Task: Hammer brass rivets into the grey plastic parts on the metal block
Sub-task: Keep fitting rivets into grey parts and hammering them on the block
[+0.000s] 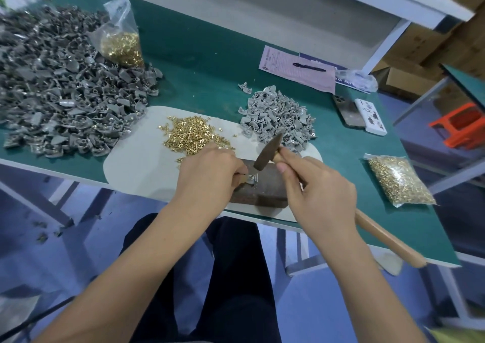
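The green work table point(210, 54) carries all materials. The largest item on it is a broad heap of dark grey parts point(60, 91) at the far left, with an open clear bag of brass rivets point(122, 43) standing at its far right edge. A pale mat point(141, 164) lies at the near edge of the table, in front of the person. On the mat's far right corner sits a smaller heap of light grey plastic parts point(278, 114); a loose pile of brass rivets point(191, 133) lies on the mat to its left. A sealed bag of rivets point(399, 180) lies at the near right. A pink paper form point(296, 70) with a black pen point(309, 66) on it lies at the far right, with a phone point(346, 112) and a white box point(370, 117) nearer.

The dark metal block point(262, 188) rests on the near part of the mat, between the two hands. One grey plastic part point(252, 178) sits on the block's top face. The left hand point(207, 177) has its fingers curled, pinching this part at its left side. The right hand point(315, 185) has its fingers closed around the wooden handle of the hammer point(270, 150), close to the head. The hammer head is raised, tilted, just above the part, not touching it
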